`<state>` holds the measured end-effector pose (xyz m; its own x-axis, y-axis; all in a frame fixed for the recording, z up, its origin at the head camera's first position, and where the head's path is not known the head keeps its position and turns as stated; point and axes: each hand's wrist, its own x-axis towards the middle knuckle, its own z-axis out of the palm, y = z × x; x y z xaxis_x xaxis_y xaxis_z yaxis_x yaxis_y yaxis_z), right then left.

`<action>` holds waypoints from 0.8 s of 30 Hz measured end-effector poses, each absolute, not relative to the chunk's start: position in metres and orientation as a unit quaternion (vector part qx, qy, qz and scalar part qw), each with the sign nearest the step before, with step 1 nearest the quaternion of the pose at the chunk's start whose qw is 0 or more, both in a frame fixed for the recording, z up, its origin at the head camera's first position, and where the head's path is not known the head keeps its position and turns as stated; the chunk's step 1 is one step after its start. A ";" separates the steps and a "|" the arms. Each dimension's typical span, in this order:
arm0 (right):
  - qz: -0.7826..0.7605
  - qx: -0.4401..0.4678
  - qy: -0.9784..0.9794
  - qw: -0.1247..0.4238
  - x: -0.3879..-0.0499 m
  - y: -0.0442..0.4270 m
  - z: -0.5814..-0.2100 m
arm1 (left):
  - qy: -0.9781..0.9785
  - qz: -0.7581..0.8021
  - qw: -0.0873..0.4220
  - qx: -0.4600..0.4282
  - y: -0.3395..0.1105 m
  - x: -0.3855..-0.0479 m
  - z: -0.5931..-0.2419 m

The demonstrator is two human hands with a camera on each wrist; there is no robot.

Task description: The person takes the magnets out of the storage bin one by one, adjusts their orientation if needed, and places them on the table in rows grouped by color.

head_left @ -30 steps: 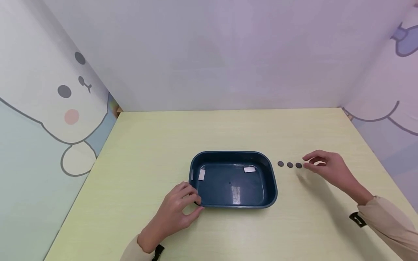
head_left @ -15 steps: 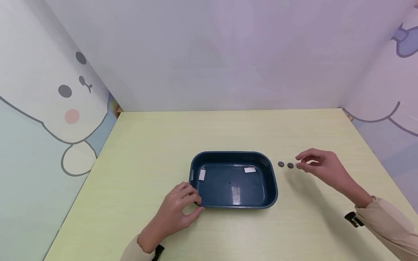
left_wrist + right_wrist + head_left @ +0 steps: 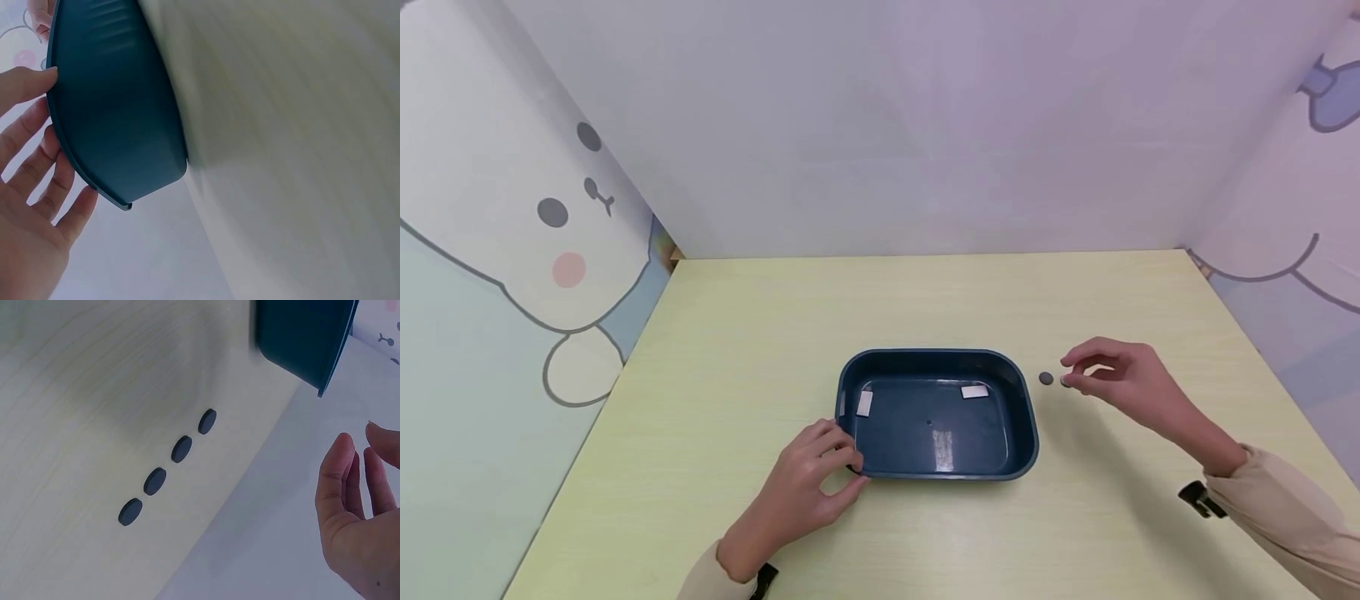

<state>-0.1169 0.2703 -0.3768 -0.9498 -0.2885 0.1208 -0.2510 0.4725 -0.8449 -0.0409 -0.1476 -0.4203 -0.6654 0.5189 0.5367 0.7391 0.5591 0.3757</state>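
Observation:
A dark blue plastic tray (image 3: 895,450) sits mid-table. At its near left corner my left hand (image 3: 805,483) grips the rim, thumb outside and fingertips over the edge; the left wrist view shows thumb and fingers along that rim. My right hand (image 3: 1131,387) hovers above the table right of the tray, fingers loosely bent, thumb and index finger apart, nothing between them. Below it several small dark round discs (image 3: 182,449) lie in a row on the table. In the head view the hand hides part of this row; the disc (image 3: 1046,378) nearest the tray stays visible.
Two small white rectangular pieces (image 3: 974,392) are on the tray's floor, one near its left end and one at the back right. The pale wooden table (image 3: 737,333) meets a white backdrop (image 3: 925,125) behind, with cartoon-printed panels (image 3: 490,333) at the sides.
My right hand has moved left along the row toward the tray, covering more of the discs in the head view. The left hand and the tray have stayed put.

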 end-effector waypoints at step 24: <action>-0.466 -0.216 0.857 0.027 -0.128 0.239 -0.375 | -0.866 -0.294 0.184 -0.361 -0.147 -0.040 -0.421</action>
